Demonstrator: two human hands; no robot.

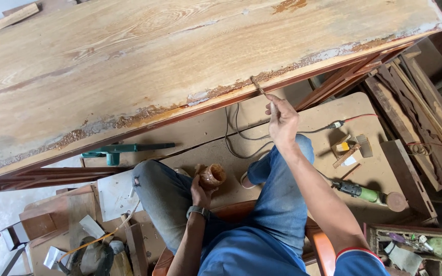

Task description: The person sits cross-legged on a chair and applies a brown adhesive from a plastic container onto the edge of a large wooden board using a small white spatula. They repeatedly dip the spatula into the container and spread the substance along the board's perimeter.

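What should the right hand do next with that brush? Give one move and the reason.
Probably drag the brush further along the panel's edge. The right hand has its tip on that edge, brown paste already lines much of it, and the left hand holds the jar at the knee.

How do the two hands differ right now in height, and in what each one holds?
The right hand is raised, arm outstretched, to the wooden panel's edge, pinching a thin brush. The left hand rests low by the knee, its grip around a small jar of brown paste. The left wrist wears a watch; the right wrist is bare. Both hands are shut on something.
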